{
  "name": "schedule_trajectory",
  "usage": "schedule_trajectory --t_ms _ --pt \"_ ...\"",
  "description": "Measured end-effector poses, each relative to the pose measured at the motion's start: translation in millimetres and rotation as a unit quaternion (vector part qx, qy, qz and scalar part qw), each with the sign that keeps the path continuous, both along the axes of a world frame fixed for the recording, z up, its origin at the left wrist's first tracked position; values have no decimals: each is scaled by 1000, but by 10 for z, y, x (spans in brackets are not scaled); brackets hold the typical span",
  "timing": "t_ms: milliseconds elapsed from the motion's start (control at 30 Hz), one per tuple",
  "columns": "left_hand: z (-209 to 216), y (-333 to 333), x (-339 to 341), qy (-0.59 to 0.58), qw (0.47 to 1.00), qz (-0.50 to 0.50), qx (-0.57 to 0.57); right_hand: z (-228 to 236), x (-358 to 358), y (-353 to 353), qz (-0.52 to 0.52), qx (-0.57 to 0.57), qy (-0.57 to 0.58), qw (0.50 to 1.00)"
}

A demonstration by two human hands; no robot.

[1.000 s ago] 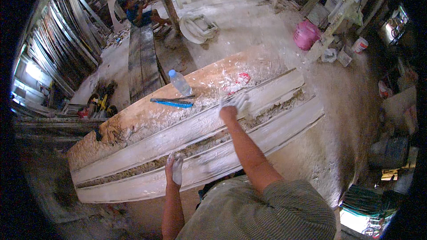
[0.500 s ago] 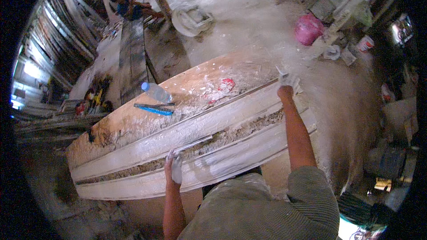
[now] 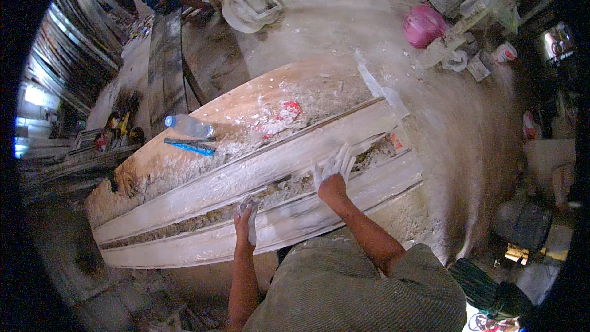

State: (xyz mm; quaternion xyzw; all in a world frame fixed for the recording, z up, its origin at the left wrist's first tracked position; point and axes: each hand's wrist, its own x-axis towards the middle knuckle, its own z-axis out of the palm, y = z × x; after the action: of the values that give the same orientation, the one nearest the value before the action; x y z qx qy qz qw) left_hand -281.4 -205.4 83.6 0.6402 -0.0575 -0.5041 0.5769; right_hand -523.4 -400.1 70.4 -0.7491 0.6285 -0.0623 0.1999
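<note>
Plaster workshop: long cornice moulds (image 3: 258,178)

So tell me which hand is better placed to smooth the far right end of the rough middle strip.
Probably the right hand: it lies flat on the moulding, nearer that end. The left hand rests further left, fingers curled at the strip.

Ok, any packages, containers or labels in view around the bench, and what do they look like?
Plastic bottle: lying on the bench's far left, clear, blue cap.
Pink bag or container: on the floor beyond the bench, rounded.
Small tub: floor at far right, white with a reddish band.
</note>
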Motion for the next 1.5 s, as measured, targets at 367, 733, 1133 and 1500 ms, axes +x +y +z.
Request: schedule_trajectory --t_ms 367,733,1133,1500 --pt "146 -544 -173 -33 995 -89 17 -1328 -920 -1227 109 87 296 945" --pt "-115 54 -25 24 999 20 -37 -1790 -563 -882 139 127 287 939" --pt "148 400 163 -15 990 126 -60 -1448 -315 -544 156 52 182 969" --pt "198 758 -400 -8 973 229 -37 -251 963 718 373 -103 -9 922"
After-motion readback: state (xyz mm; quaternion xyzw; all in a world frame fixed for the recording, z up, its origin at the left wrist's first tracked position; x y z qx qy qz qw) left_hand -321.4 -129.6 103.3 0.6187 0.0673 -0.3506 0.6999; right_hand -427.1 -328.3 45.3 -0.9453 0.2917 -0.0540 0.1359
